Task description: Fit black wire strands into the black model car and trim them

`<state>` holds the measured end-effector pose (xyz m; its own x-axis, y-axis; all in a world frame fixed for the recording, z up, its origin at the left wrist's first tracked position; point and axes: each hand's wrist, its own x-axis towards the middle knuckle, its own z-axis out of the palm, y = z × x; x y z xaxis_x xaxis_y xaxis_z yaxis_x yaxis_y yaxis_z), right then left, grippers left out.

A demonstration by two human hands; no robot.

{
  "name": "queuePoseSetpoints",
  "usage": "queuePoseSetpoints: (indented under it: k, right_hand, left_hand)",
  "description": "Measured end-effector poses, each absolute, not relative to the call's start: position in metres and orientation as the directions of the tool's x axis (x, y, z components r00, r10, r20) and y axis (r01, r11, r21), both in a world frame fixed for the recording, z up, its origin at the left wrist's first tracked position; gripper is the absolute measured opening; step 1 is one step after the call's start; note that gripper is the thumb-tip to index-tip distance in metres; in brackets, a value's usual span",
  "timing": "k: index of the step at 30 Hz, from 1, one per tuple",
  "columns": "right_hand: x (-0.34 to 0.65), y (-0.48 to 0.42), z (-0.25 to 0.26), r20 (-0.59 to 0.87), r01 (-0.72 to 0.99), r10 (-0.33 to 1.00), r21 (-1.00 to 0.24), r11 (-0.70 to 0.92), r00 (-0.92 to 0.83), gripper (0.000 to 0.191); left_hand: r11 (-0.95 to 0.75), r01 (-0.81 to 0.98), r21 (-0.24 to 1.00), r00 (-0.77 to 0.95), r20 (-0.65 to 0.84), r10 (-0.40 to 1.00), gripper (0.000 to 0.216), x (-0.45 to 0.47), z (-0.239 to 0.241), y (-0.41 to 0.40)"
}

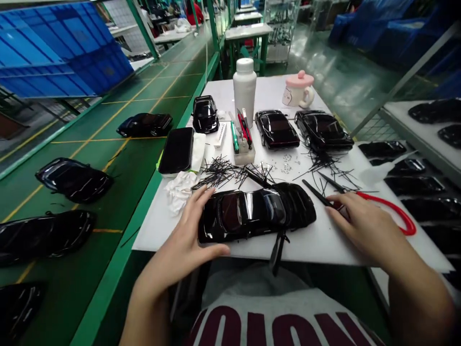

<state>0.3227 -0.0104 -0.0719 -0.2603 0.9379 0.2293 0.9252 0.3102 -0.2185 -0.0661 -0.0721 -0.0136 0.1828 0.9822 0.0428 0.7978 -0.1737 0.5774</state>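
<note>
A glossy black model car sits crosswise at the table's near edge, with both doors swung out. My left hand is closed around the car's left end, its fingers at the far side and its thumb along the near side. To the right of the car, my right hand is closed on a pair of scissors with a red handle. The dark blades are spread and point away to the left; part of the handle is hidden under my hand. Thin black strips lie scattered just beyond the car.
Farther back are a phone, crumpled tissue, a small holder with knives, a white bottle and a pink-lidded mug. More black model cars stand on the table, the green surface at left and the right-hand shelves.
</note>
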Motion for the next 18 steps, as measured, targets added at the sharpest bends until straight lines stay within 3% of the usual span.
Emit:
queuePoseSetpoints:
  k: [3, 6, 8, 10, 13, 15, 18]
  right_hand:
    - [0.318, -0.01, -0.058, 0.198, 0.921, 0.952, -0.27, 0.281, -0.232, 0.032]
    - [0.302, -0.021, -0.03, 0.287, 0.823, 0.957, -0.534, 0.192, -0.037, 0.028]
    - [0.286, -0.032, -0.014, 0.304, 0.56, 0.949, -0.801, 0.21, 0.079, 0.024]
    - [0.268, -0.042, -0.006, 0.33, 0.268, 0.94, -0.917, 0.296, 0.089, 0.018]
    - [0.243, -0.047, -0.009, 0.371, 0.05, 0.906, -0.92, 0.388, -0.203, 0.013]
    - [0.23, -0.043, -0.018, 0.414, 0.045, 0.825, -0.885, 0.464, -0.385, 0.009]
    - [0.215, -0.035, -0.028, 0.544, 0.074, 0.707, -0.767, 0.637, -0.452, 0.002]
  left_hand:
    - [-0.143, 0.825, 0.546, 0.169, 0.002, 0.986, 0.098, -0.06, -0.023, -0.072]
    - [-0.25, 0.843, 0.477, 0.284, 0.002, 0.959, 0.098, -0.061, -0.02, -0.061]
    - [-0.33, 0.85, 0.411, 0.357, 0.01, 0.934, 0.095, -0.065, -0.016, -0.054]
    - [-0.377, 0.85, 0.367, 0.4, 0.014, 0.916, 0.093, -0.071, -0.011, -0.047]
    - [-0.39, 0.842, 0.373, 0.429, -0.024, 0.903, 0.094, -0.081, -0.005, -0.035]
    - [-0.373, 0.834, 0.406, 0.435, -0.07, 0.897, 0.098, -0.087, -0.001, -0.025]
    - [-0.338, 0.826, 0.452, 0.442, -0.147, 0.885, 0.103, -0.092, 0.005, -0.011]
